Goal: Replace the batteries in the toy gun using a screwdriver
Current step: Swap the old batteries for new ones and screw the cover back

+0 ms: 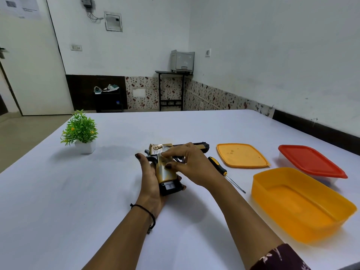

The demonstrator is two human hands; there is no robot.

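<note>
A gold and black toy gun [165, 172] lies on its side at the middle of the white table [58, 191], barrel pointing right, grip toward me. My left hand [150, 184] wraps the grip from the left and below. My right hand [187, 166] rests over the gun's middle, fingertips pressing on the gold grip near the trigger. A screwdriver [218, 164] with a black and yellow handle lies on the table just right of my right hand, its shaft pointing toward me. No batteries are visible.
An orange lid [241, 155] lies flat right of the gun. An open yellow tub [300, 203] stands at near right, and a clear box with a red lid [311, 160] behind it. A small potted plant [80, 131] stands at far left.
</note>
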